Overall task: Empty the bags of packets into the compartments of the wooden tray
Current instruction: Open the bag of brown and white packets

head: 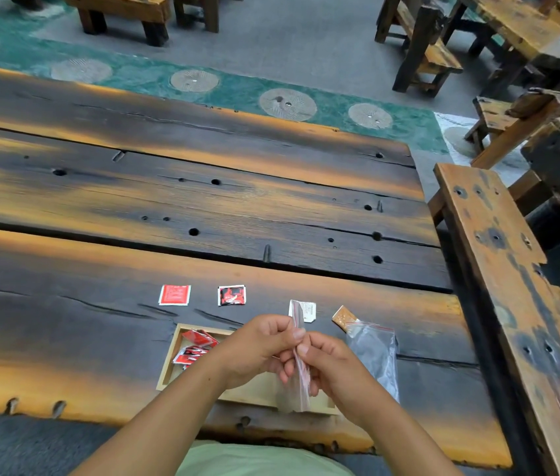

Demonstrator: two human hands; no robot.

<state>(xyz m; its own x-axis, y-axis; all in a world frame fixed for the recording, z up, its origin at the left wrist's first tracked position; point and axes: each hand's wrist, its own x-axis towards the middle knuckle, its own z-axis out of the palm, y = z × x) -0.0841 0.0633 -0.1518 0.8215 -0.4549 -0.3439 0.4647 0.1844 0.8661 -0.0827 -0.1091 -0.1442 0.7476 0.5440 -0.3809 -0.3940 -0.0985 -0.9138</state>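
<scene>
Benches [498, 269] and patterned carpet [271, 94] surround charred plank table [203, 201].

Wooden tray [168, 374] on table [203, 201] (near edge), packets [194, 347] inside, bench [498, 269] right

The wooden tray [169, 372] sat largely buried under both forearms, so its dividers and right-hand compartments couldn't be made out. The left hand [258, 348] and right hand [330, 367] covered the middle of the clear bag [297, 379], and whatever was inside was just a reddish blur. Print on the red packet [174, 295], the black-and-red packet [232, 295] and the white packet [308, 311] was too small to read. The bench [498, 269] ran off the right edge.
</scene>
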